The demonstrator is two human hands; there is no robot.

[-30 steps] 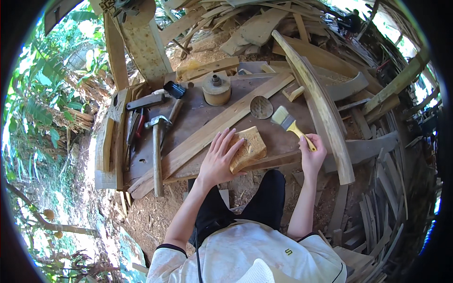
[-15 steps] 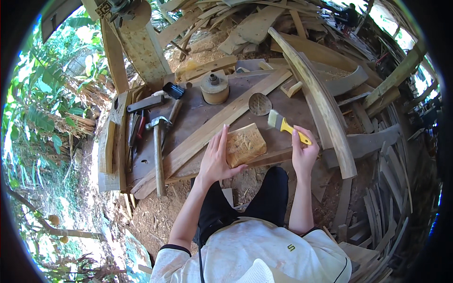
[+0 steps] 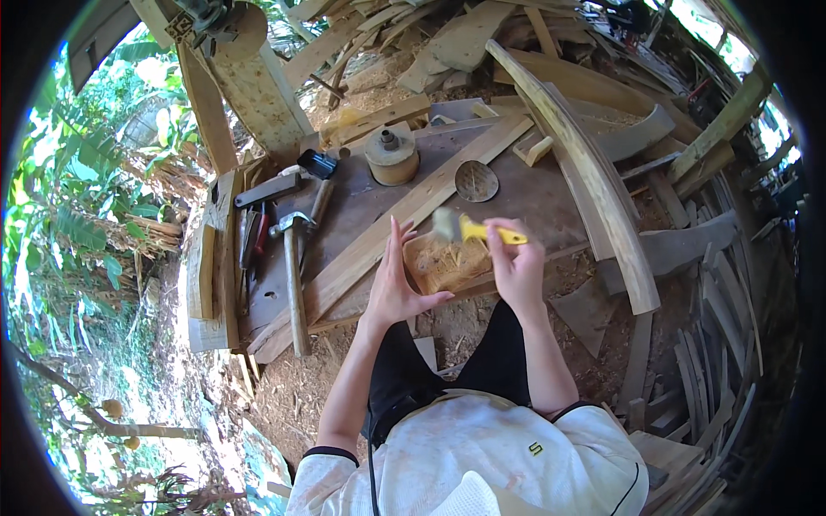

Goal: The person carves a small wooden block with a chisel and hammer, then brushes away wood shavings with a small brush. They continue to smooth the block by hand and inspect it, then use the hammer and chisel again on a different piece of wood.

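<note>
**Hands working a wooden block with a brush**

Right hand (image 3: 516, 267) is being kept closed around a yellow-handled paintbrush (image 3: 471, 230), bristles blurred over the pale rectangular wooden block (image 3: 447, 262); left hand (image 3: 397, 279) is being held flat and spread against the block's side on the dark workbench (image 3: 361, 202); with only an open-palm brace, the block is likely being left free to slip.

An outdoor work spot in bright daylight: a rough plank workbench (image 3: 361, 202) stands on bare, sawdust-strewn earth (image 3: 284, 396). Scrap boards and curved timber offcuts (image 3: 594, 172) pile up behind and to the right. Green foliage (image 3: 77, 215) fills the left side.
</note>
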